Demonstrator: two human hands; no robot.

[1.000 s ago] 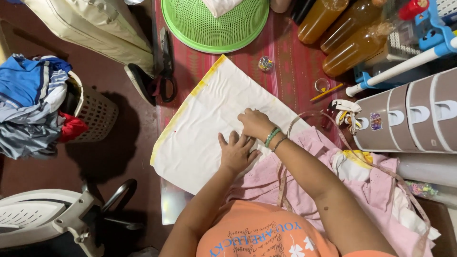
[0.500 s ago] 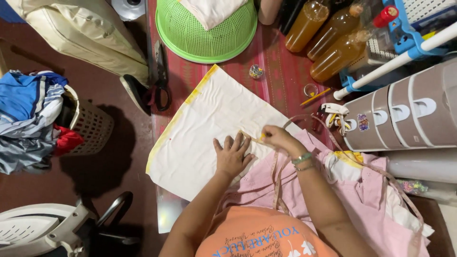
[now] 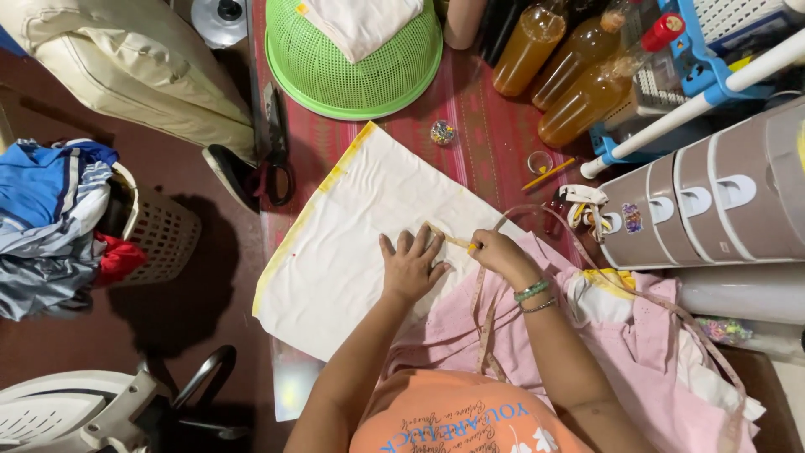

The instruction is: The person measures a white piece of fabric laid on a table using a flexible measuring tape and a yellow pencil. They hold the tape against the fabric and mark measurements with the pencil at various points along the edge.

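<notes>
A white cloth with a yellow edge (image 3: pixel 352 226) lies spread on a red patterned mat (image 3: pixel 478 134). My left hand (image 3: pixel 411 267) presses flat on the cloth with fingers spread. My right hand (image 3: pixel 496 252) pinches a thin yellow pencil whose tip rests on the cloth just beside my left fingers. A measuring tape (image 3: pixel 482 323) hangs from my neck over a pink cloth (image 3: pixel 637 369) in my lap.
Black scissors (image 3: pixel 275 151) lie left of the cloth. A green basket (image 3: pixel 352 63) stands at the top, amber bottles (image 3: pixel 570 67) at top right, a plastic drawer unit (image 3: pixel 713 201) on the right, and a laundry basket (image 3: pixel 159 231) on the left.
My right hand has moved right off the cloth's middle, picked up the pencil and brought it to the cloth. My left hand stayed flat on the cloth.
</notes>
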